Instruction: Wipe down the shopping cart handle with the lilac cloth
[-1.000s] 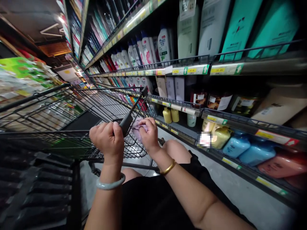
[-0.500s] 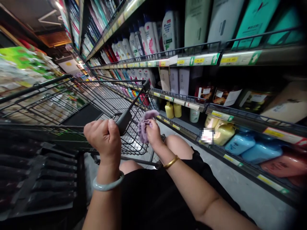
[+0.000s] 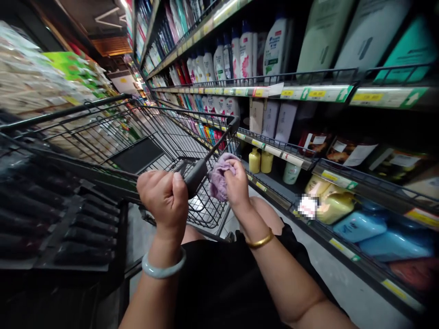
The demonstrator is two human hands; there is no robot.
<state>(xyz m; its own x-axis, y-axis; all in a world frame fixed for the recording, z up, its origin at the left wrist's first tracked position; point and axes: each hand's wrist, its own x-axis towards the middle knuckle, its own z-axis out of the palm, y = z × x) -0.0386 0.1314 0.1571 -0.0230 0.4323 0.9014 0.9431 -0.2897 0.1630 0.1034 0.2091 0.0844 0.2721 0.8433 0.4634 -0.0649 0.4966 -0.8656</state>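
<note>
My left hand [image 3: 164,198] is closed around the dark handle [image 3: 197,177] of a black wire shopping cart [image 3: 133,153]. A pale bangle [image 3: 163,267] circles that wrist. Beside the handle's right end, my right hand [image 3: 236,187] clutches a crumpled purple cloth [image 3: 221,176], which bunches out past the fingers. The cloth is close to the cart's near right corner; whether it touches the wire I cannot tell. A gold bracelet [image 3: 260,240] sits on my right wrist. The cart's basket shows a dark flat panel [image 3: 137,154] on its side.
Along the right run shelves of shampoo bottles [image 3: 274,48], with price rails [image 3: 315,93] at their edges. Yellow pump bottles [image 3: 254,161] and blue bottles [image 3: 360,226] fill the low shelf. Dark bottles [image 3: 85,228] stand at the left, with stacked packages [image 3: 30,77] behind them.
The view has swung left, so the cart, shelves and both hands appear farther right. My left hand keeps its grip on the handle, and the cloth is bunched more compactly in my right hand.
</note>
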